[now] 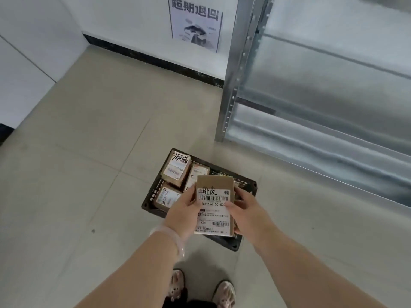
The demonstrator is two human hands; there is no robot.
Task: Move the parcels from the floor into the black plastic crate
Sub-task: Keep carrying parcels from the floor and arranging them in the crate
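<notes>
Head view: both hands hold one cardboard parcel (pixel 214 204) above the black plastic crate (pixel 244 182); left hand (pixel 182 213) and right hand (pixel 249 213) have fingers (pixel 231 205) curled round its edges. Stowing seems underway; next, lowering it onto parcels inside (pixel 175 168). Flat brown box, white barcoded label with handwriting.

Brown parcel (pixel 214 204), black crate (pixel 151 200)
</notes>
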